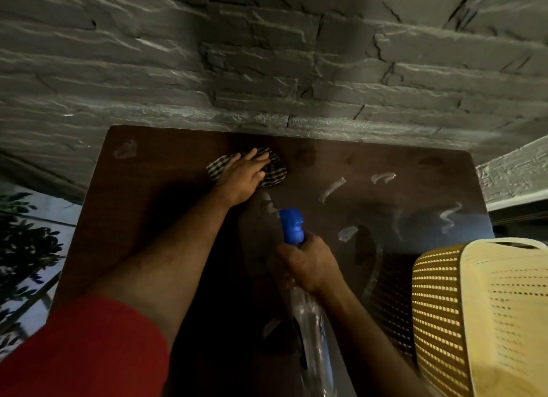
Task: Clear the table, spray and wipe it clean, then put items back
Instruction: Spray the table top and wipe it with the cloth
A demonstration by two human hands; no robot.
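Your left arm carries a red sleeve [80, 349], short, ending above the elbow. Your forearms are bare. Your left hand [243, 174] and right hand [308, 266] wear no gloves, rings or watch.

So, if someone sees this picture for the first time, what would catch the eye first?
Probably the blue-topped spray bottle, gripped by the right hand at centre. Next, the left hand pressing flat on a checked cloth near the table's far edge. A yellow basket fills the lower right.
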